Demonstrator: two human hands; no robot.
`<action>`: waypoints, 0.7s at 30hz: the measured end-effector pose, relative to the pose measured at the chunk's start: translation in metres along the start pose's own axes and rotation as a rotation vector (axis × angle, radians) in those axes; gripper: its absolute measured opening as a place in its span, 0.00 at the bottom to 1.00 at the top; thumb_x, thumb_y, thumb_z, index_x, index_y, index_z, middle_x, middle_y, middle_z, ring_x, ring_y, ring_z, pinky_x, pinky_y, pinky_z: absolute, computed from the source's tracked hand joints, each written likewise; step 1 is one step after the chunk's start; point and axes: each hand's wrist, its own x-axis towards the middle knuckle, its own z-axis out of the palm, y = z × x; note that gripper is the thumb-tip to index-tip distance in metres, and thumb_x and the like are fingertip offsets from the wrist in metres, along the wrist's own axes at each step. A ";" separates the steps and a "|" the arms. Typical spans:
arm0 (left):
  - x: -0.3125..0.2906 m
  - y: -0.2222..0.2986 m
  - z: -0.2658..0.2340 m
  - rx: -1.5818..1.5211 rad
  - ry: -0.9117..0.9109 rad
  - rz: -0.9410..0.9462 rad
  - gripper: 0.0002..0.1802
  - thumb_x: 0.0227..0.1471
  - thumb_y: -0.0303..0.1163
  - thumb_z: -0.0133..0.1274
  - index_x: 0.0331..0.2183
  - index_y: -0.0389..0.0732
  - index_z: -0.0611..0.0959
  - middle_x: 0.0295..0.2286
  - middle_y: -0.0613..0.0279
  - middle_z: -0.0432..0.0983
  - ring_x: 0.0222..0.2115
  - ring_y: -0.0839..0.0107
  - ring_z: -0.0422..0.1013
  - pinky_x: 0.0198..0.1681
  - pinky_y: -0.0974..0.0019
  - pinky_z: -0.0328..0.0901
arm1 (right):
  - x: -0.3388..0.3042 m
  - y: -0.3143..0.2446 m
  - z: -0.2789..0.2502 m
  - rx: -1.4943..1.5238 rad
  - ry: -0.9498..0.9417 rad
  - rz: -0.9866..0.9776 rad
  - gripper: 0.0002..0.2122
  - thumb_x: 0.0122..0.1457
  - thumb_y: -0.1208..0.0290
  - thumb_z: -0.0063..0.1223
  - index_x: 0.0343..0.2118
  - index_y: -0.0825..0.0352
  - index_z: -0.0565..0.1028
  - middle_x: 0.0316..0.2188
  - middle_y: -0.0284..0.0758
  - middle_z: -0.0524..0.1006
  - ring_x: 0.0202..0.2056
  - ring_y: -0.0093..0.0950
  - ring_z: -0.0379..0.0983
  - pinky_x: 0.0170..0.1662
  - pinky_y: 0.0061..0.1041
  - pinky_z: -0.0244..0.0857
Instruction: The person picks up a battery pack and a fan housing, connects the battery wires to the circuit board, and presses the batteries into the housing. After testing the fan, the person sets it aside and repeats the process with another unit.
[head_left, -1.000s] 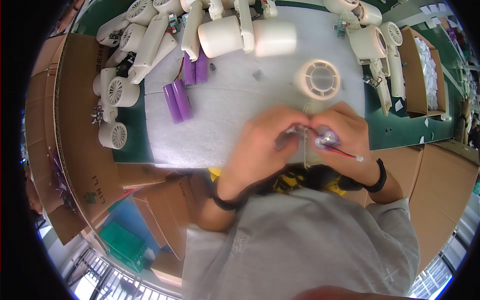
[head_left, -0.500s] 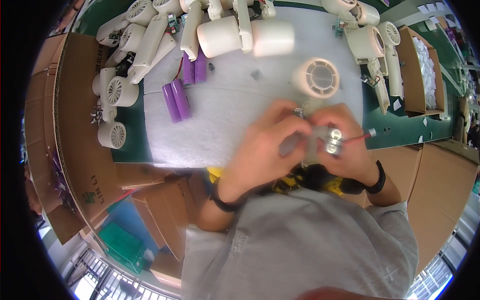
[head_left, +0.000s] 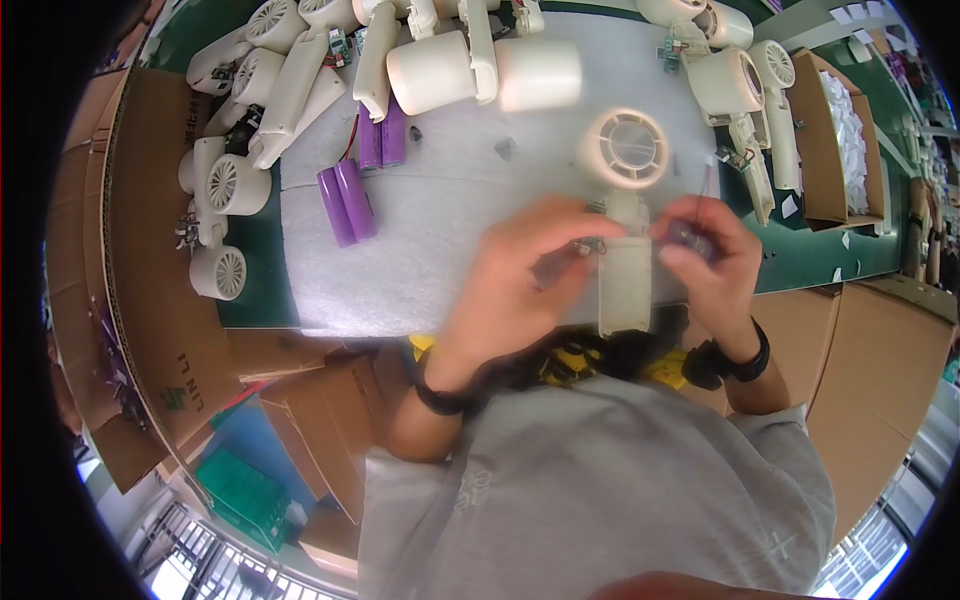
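A cream handheld fan with a round head [head_left: 640,180] and an opened handle [head_left: 625,290] lies on the mat in front of me. My left hand [head_left: 525,280] is at the left side of the handle, its index finger across the fan's neck. Between that finger and the thumb sits a small circuit board [head_left: 590,245] with wires. To the right of the handle, my right hand [head_left: 722,262] is closed round a small battery pack [head_left: 690,238]. The pack is blurred and mostly hidden by the fingers, and a thin wire rises from it.
Purple battery pairs [head_left: 345,203] lie on the pale mat [head_left: 430,260] at left. More fan bodies [head_left: 435,75] crowd the far edge, the left side and the right. A cardboard box [head_left: 822,150] of white pieces stands at far right; a tall carton [head_left: 165,240] borders the left.
My right hand has moved right, off the handle, and turned the battery pack so its wire points away from me. The handle is now uncovered. My left hand has shifted slightly left.
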 end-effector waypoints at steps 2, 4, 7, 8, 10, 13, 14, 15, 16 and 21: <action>-0.001 -0.002 -0.002 -0.021 -0.006 -0.013 0.22 0.45 0.07 0.51 0.43 0.35 0.82 0.38 0.57 0.73 0.38 0.71 0.73 0.42 0.70 0.69 | 0.001 -0.002 -0.002 -0.033 0.027 0.070 0.11 0.55 0.75 0.57 0.41 0.73 0.74 0.30 0.30 0.74 0.28 0.20 0.69 0.34 0.16 0.63; -0.002 -0.003 -0.002 -0.057 -0.013 -0.042 0.21 0.45 0.07 0.51 0.42 0.34 0.82 0.38 0.58 0.73 0.39 0.71 0.72 0.43 0.70 0.69 | 0.007 0.001 -0.003 0.168 0.022 0.080 0.07 0.59 0.75 0.56 0.37 0.72 0.75 0.28 0.31 0.75 0.26 0.19 0.70 0.31 0.17 0.63; -0.002 -0.006 -0.003 -0.149 -0.010 -0.066 0.20 0.46 0.08 0.51 0.42 0.33 0.82 0.38 0.59 0.73 0.39 0.72 0.71 0.43 0.70 0.69 | 0.009 -0.002 -0.007 0.149 -0.026 0.013 0.05 0.60 0.75 0.56 0.34 0.72 0.77 0.26 0.31 0.74 0.24 0.19 0.70 0.29 0.18 0.62; -0.002 -0.006 -0.003 -0.194 -0.008 -0.078 0.19 0.46 0.08 0.52 0.41 0.32 0.82 0.38 0.59 0.73 0.39 0.73 0.71 0.43 0.71 0.68 | 0.010 -0.006 -0.010 0.031 -0.068 -0.061 0.04 0.59 0.75 0.57 0.33 0.71 0.77 0.26 0.31 0.74 0.23 0.20 0.70 0.28 0.18 0.62; -0.002 -0.005 -0.005 -0.216 -0.016 -0.095 0.18 0.47 0.09 0.53 0.41 0.32 0.81 0.38 0.60 0.73 0.39 0.73 0.71 0.43 0.71 0.68 | 0.012 -0.014 -0.013 -0.087 -0.112 -0.133 0.04 0.59 0.75 0.57 0.32 0.70 0.77 0.25 0.31 0.73 0.22 0.21 0.70 0.26 0.19 0.61; -0.002 -0.003 -0.007 -0.260 -0.034 -0.131 0.16 0.48 0.11 0.56 0.41 0.31 0.81 0.37 0.60 0.73 0.40 0.74 0.71 0.43 0.71 0.68 | 0.013 -0.026 -0.013 -0.466 -0.284 -0.381 0.06 0.55 0.77 0.59 0.34 0.71 0.77 0.25 0.35 0.72 0.23 0.27 0.71 0.26 0.24 0.63; -0.003 -0.002 -0.007 -0.273 -0.045 -0.141 0.15 0.48 0.12 0.57 0.41 0.31 0.81 0.38 0.60 0.73 0.40 0.74 0.70 0.43 0.71 0.68 | 0.013 -0.026 -0.011 -0.466 -0.286 -0.381 0.06 0.55 0.77 0.59 0.34 0.71 0.77 0.25 0.35 0.72 0.23 0.27 0.71 0.26 0.24 0.63; -0.003 -0.002 -0.006 -0.285 -0.056 -0.149 0.15 0.48 0.13 0.59 0.41 0.32 0.81 0.38 0.60 0.74 0.40 0.74 0.70 0.43 0.71 0.68 | 0.013 -0.026 -0.010 -0.529 -0.319 -0.420 0.05 0.53 0.77 0.61 0.33 0.70 0.78 0.25 0.35 0.72 0.23 0.28 0.71 0.25 0.25 0.63; -0.003 -0.001 -0.006 -0.297 -0.067 -0.157 0.15 0.49 0.14 0.60 0.41 0.32 0.81 0.38 0.60 0.74 0.40 0.75 0.70 0.43 0.71 0.68 | 0.013 -0.026 -0.008 -0.593 -0.352 -0.458 0.05 0.52 0.77 0.62 0.32 0.69 0.78 0.25 0.35 0.71 0.22 0.29 0.71 0.25 0.26 0.63; -0.005 -0.007 -0.008 -0.214 -0.098 -0.151 0.15 0.50 0.17 0.61 0.41 0.32 0.81 0.38 0.61 0.74 0.38 0.76 0.71 0.43 0.72 0.67 | 0.013 -0.021 -0.002 -0.665 -0.357 -0.524 0.07 0.49 0.76 0.64 0.33 0.64 0.81 0.25 0.33 0.72 0.22 0.29 0.71 0.23 0.27 0.64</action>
